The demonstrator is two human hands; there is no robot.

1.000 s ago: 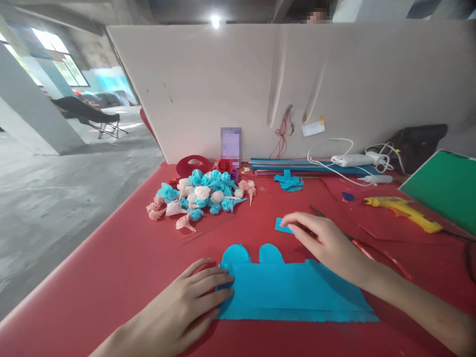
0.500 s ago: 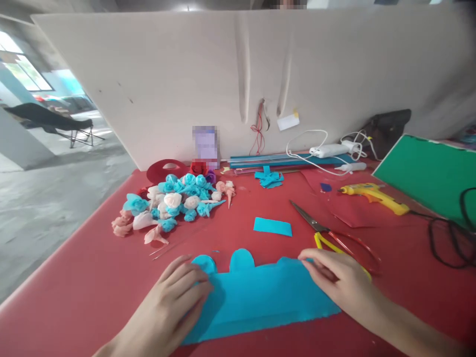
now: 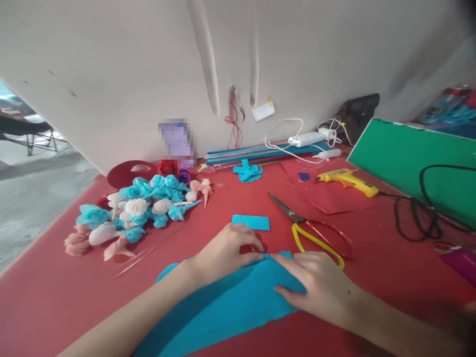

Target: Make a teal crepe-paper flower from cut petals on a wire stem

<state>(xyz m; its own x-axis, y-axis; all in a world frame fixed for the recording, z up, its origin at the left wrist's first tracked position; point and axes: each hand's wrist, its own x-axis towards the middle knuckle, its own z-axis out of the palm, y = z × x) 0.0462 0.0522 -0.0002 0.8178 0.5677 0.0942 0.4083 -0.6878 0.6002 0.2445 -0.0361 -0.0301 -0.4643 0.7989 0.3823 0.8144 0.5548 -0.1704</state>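
Note:
A wide sheet of blue crepe paper (image 3: 215, 317) lies on the red table in front of me. My left hand (image 3: 230, 250) reaches across it with curled fingers, thumb and fingertips pinched at its far edge. My right hand (image 3: 316, 282) rests on the sheet's right end, index finger stretched toward the left fingertips and thumb apart from it. A rounded blue piece shows beyond the sheet's left part, beside my left forearm. Just past my left hand lies a small blue paper strip (image 3: 251, 222). Scissors (image 3: 308, 228) with red and yellow handles lie open beyond my right hand.
Blue, white and pink paper flowers (image 3: 137, 208) are heaped at the left. A yellow glue gun (image 3: 347, 181) with a black cord lies at the right, near a green board (image 3: 416, 163). Blue scraps (image 3: 248, 171) and a white power strip (image 3: 307, 139) are farther back.
My left hand has moved right along the sheet's far edge, close to my right fingertips. My right thumb and index finger have spread apart. The view has shifted right and down.

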